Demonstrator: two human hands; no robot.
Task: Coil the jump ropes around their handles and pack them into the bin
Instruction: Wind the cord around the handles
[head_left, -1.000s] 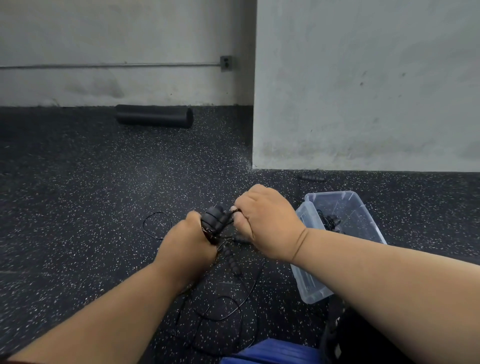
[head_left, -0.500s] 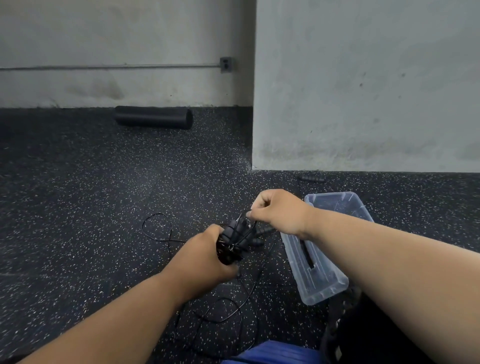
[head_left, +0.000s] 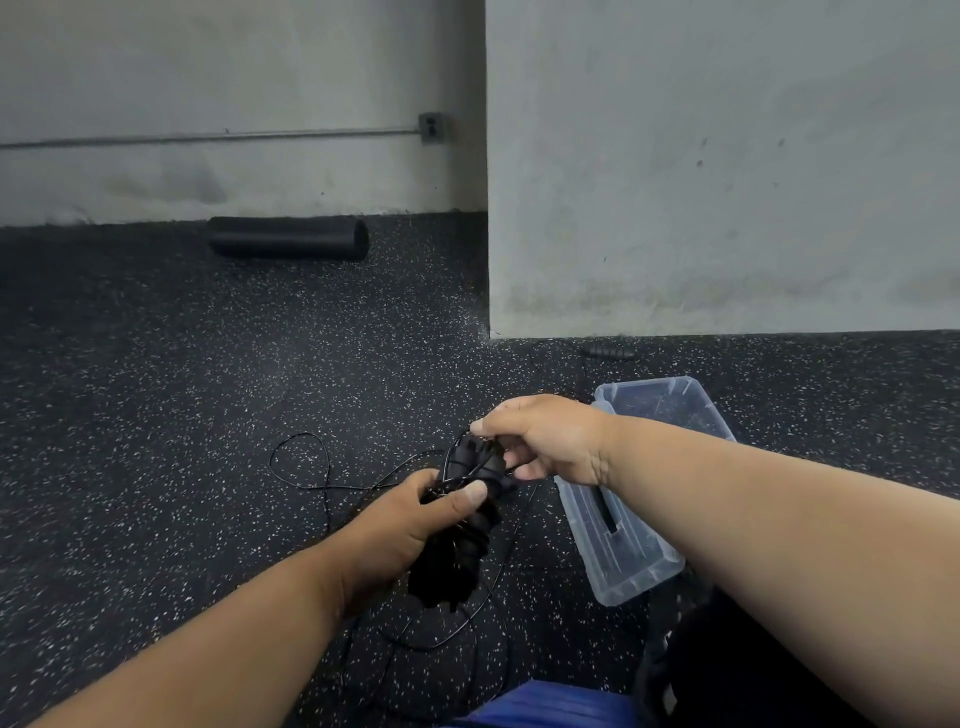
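Observation:
My left hand grips the black ribbed jump rope handles, held together above the floor with a few turns of thin black rope around them. Just above their top end, my right hand pinches the rope between thumb and forefinger. The loose rope trails off in loops on the floor to the left and below the handles. A clear plastic bin lies on the floor right of my hands, partly hidden by my right forearm; something dark lies inside it.
Another black handle lies on the speckled rubber floor by the wall base behind the bin. A black foam roller rests against the far wall. A grey wall corner juts out ahead. Dark clothing and something blue sit at the bottom edge.
My left hand has turned and lowered the handles a little. My right hand swung the rope from the left side of the handles up and over their top. The floor loop shifted.

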